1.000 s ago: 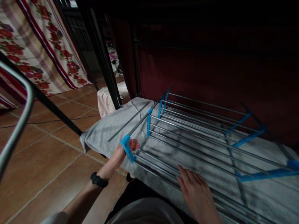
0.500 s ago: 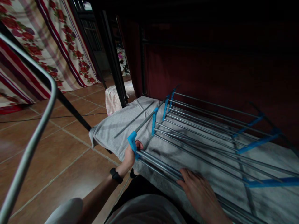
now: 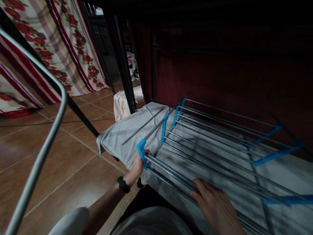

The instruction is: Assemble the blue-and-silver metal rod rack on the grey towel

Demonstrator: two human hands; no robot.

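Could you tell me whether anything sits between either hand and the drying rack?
Nothing visible does: the left hand already grips the rack at its blue corner clip, and the right hand rests directly on its near rails.

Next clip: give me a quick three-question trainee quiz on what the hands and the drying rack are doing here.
1. True or false: the left hand grips the blue corner bracket of the drying rack.
2. What does the right hand rest on?
A. the floor tiles
B. the rack's near metal rods
C. the floral curtain
3. What lies under the rack?

Key:
1. True.
2. B.
3. A grey towel.
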